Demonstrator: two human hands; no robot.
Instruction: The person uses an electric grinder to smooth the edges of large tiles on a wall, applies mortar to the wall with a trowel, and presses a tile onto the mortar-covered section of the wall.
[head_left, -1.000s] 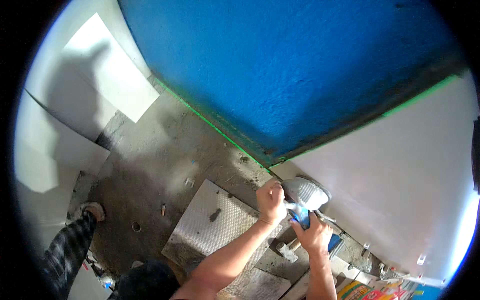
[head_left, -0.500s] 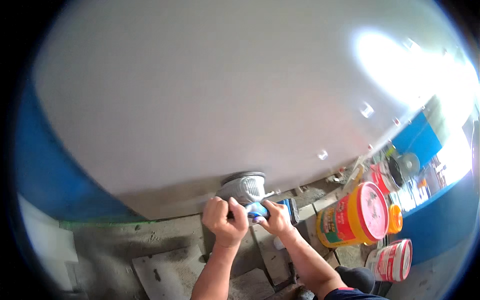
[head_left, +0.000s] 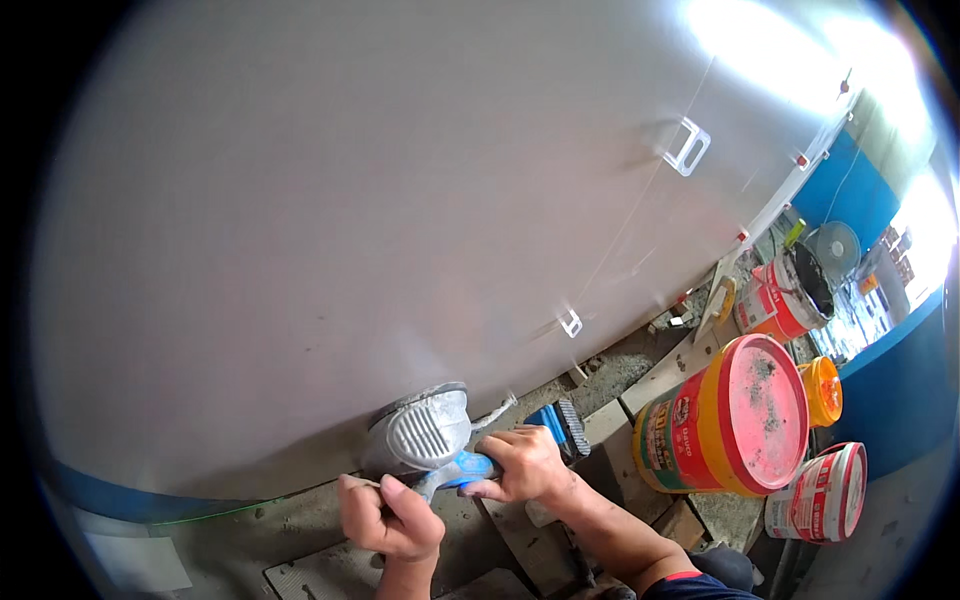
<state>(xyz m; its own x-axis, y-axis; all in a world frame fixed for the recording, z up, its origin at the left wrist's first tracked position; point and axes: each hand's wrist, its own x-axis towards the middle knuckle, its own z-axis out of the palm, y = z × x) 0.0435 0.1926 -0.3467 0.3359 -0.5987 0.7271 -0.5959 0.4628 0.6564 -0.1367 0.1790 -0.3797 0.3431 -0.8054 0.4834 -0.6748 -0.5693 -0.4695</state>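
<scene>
A battery-powered tile vibrator [head_left: 425,430], grey and ribbed with a blue grip and a round pad, is set against the lower part of a large, smooth grey tile panel [head_left: 330,220]. My right hand [head_left: 523,462] is wrapped round its blue grip, just short of the blue-and-black battery [head_left: 563,425]. On the other side, my left hand [head_left: 392,520] is closed with curled fingers at the tool's side handle, which it mostly hides. White clips [head_left: 689,147] stick out along a thin seam in the panel, and small red-tipped ones [head_left: 742,236] line its right edge.
To my right stands a large red-and-yellow bucket [head_left: 690,425] with a stained lid. Around it are a smaller white-and-red bucket [head_left: 815,495], an orange tub [head_left: 822,390] and an open bucket of dark material [head_left: 790,295]. Boards [head_left: 340,570] lie on the dusty floor below.
My view has shifted to the right. Both hands and the tile vibrator now appear lower and further left in the picture, and the tool is turned slightly.
</scene>
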